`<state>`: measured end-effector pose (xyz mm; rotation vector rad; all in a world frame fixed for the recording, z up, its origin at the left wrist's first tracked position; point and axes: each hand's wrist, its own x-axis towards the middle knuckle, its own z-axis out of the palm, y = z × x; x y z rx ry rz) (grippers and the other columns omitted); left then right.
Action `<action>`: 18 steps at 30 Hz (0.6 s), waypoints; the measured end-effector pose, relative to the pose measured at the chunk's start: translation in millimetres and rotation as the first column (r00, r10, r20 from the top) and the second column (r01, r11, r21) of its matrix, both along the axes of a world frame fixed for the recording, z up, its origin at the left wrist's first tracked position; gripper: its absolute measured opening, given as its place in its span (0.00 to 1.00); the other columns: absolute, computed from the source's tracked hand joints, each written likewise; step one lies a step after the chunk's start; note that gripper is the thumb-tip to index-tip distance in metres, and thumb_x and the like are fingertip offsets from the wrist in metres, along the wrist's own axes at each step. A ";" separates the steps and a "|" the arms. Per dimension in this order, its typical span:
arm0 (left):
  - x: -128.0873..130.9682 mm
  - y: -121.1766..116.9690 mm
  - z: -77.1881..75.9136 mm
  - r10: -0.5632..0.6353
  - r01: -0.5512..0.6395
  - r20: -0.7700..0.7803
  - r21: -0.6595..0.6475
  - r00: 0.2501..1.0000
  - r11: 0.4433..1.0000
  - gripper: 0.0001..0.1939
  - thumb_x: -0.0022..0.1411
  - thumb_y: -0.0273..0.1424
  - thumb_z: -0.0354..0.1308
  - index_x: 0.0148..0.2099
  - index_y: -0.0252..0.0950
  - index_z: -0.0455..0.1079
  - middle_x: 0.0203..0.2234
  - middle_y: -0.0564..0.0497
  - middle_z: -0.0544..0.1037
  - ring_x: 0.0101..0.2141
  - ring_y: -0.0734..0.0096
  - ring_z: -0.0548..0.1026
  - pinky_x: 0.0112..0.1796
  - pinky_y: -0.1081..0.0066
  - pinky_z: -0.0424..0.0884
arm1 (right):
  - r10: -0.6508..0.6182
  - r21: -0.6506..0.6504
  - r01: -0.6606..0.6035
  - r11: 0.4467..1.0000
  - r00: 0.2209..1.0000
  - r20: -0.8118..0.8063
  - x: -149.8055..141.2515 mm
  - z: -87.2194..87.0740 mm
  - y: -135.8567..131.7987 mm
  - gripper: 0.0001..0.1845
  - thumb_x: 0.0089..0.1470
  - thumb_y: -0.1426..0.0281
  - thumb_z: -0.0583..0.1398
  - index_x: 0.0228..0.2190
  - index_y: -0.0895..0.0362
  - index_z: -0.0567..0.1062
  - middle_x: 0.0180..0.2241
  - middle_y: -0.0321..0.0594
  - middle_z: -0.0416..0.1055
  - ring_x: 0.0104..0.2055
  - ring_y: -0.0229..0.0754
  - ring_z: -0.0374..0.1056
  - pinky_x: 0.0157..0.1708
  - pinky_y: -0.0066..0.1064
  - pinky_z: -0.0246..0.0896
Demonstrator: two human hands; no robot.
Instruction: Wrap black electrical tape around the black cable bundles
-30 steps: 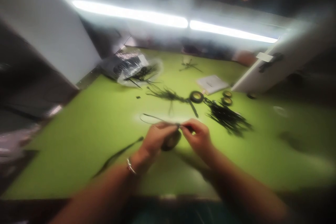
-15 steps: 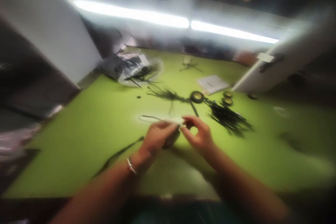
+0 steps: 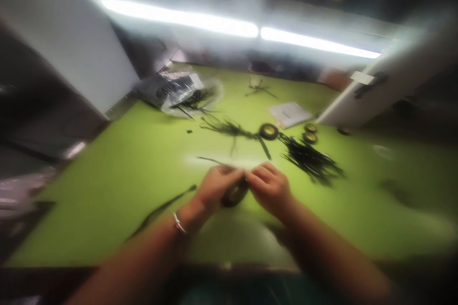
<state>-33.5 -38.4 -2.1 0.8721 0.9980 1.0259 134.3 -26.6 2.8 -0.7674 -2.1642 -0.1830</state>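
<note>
My left hand (image 3: 218, 185) is closed in a pinch on a thin black cable (image 3: 211, 159), whose free part sticks out to the left above the table. Below its fingers hangs a dark roll of tape (image 3: 235, 195), partly hidden by the hand. My right hand (image 3: 270, 185) is closed too, its thumb and fingertips meeting the left fingertips at the cable's end. What lies between the right fingers is hidden and blurred.
On the green table (image 3: 143, 152) lie a bundle of black cables (image 3: 311, 161), looser cables (image 3: 229, 127), a tape roll (image 3: 268, 131), two smaller rolls (image 3: 310, 133) and a white packet (image 3: 290, 114). A plastic bag of cables (image 3: 175, 90) sits back left. Another dark cable (image 3: 161, 209) lies by my left forearm.
My right fingers have closed in from a looser curl and now meet the left fingertips. The cable's free end has shifted slightly, and more of the tape roll shows below the left hand.
</note>
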 end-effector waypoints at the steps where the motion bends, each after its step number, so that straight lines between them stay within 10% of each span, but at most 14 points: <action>1: -0.3 1.1 -1.8 0.000 0.000 0.000 0.005 1.000 1.000 0.17 0.52 0.41 0.65 0.28 0.29 0.73 0.21 0.50 0.74 0.22 0.77 0.67 0.26 0.75 0.64 | -0.019 0.047 0.016 0.999 0.998 0.059 -0.1 1.0 -0.4 0.09 0.54 0.79 0.57 0.34 0.55 0.74 0.23 0.37 0.70 0.28 0.39 0.62 0.29 0.30 0.62; 5: 1.4 3.5 -2.0 0.036 -0.035 0.038 -0.006 0.999 0.999 0.15 0.50 0.38 0.67 0.28 0.29 0.74 0.23 0.49 0.76 0.25 0.74 0.70 0.28 0.75 0.66 | -0.042 0.088 0.028 0.996 0.987 0.155 -0.4 4.7 -3.8 0.11 0.56 0.80 0.55 0.37 0.57 0.75 0.24 0.39 0.71 0.29 0.40 0.64 0.29 0.31 0.62; 13: 4.3 -0.3 4.1 0.164 -0.139 -0.178 0.147 0.970 0.979 0.11 0.54 0.36 0.62 0.29 0.33 0.74 0.22 0.51 0.75 0.23 0.75 0.70 0.26 0.75 0.66 | -0.132 -0.517 -0.047 0.854 0.943 -0.304 2.8 12.7 -4.4 0.06 0.55 0.73 0.60 0.35 0.55 0.77 0.32 0.39 0.77 0.33 0.39 0.71 0.29 0.28 0.66; 18: 5.7 -0.2 -1.7 0.254 -0.125 -0.298 0.392 0.920 0.911 0.08 0.54 0.34 0.62 0.32 0.33 0.74 0.25 0.49 0.77 0.27 0.72 0.72 0.30 0.73 0.68 | -0.114 -0.553 -0.027 0.833 0.969 -0.218 -4.0 5.2 -4.3 0.05 0.53 0.75 0.59 0.27 0.55 0.75 0.25 0.35 0.74 0.26 0.36 0.67 0.27 0.27 0.61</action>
